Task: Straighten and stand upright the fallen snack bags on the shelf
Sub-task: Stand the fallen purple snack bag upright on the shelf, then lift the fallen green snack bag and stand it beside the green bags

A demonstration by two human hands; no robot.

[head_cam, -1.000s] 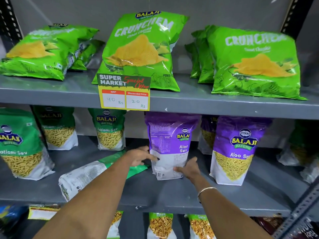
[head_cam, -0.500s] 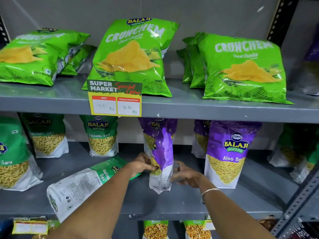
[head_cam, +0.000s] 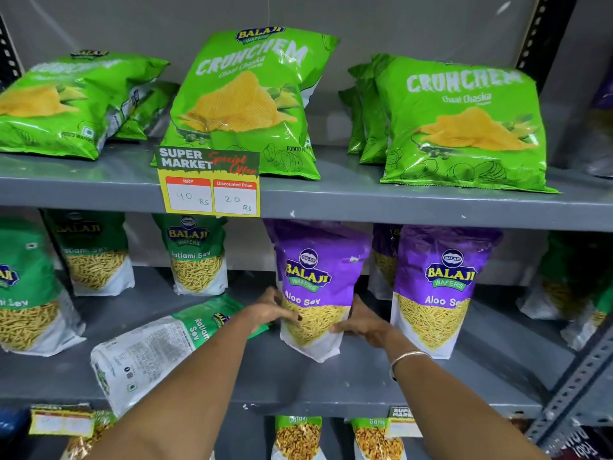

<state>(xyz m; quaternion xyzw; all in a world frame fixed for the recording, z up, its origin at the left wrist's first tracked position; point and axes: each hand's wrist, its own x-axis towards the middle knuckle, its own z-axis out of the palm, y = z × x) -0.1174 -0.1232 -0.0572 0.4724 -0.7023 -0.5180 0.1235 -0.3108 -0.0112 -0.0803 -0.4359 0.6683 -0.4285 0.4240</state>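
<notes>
Between both hands [head_cam: 270, 312], upright sev pouch [head_cam: 316, 287]

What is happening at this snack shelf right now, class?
A person is tidying a grey metal shelf. Both hands, left hand and right hand, grip the sides of a purple Aloo Sev pouch, which stands upright and faces front. Beside it, a green-and-white Ratlami Sev pouch lies flat on its face, not yet stood up.

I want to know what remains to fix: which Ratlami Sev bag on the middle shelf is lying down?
The Ratlami Sev bag at the shelf's front, beside the left hand, lies flat, printed back up. The other green ones stand upright.
</notes>
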